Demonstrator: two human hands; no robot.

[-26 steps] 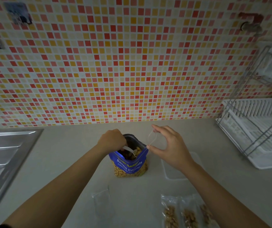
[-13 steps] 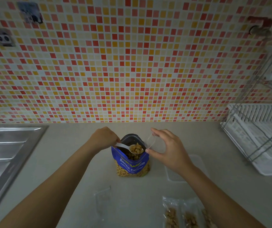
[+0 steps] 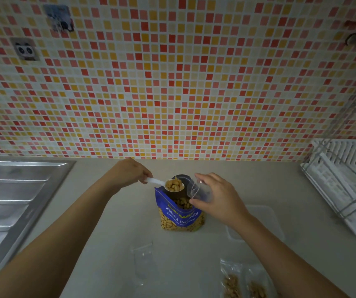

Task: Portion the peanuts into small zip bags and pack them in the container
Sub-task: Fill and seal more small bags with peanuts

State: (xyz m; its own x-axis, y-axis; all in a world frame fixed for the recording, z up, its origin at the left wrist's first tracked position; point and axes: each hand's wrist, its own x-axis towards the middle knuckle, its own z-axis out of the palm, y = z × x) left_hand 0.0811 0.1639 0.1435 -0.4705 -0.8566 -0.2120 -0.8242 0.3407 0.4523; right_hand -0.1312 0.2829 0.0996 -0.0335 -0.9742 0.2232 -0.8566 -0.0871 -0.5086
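Note:
A blue peanut bag [image 3: 180, 218] stands open on the counter, peanuts showing through its clear lower part. My left hand [image 3: 129, 174] holds a white spoon [image 3: 168, 184] heaped with peanuts just above the bag's mouth. My right hand [image 3: 215, 195] pinches a small clear zip bag [image 3: 194, 188] open beside the spoon's bowl, at the bag's right rim. A clear plastic container [image 3: 265, 220] lies on the counter to the right, partly behind my right forearm. Filled small zip bags [image 3: 243, 283] lie at the bottom right.
An empty clear zip bag [image 3: 143, 258] lies flat in front of the peanut bag. A steel sink drainboard [image 3: 11, 203] fills the left side. A white dish rack [image 3: 344, 186] stands at the right. A tiled wall rises behind the counter.
My left hand has lifted the spoon out of the peanut bag, loaded with peanuts, and raised it level with the small zip bag's mouth. My right hand has stayed close by the rim.

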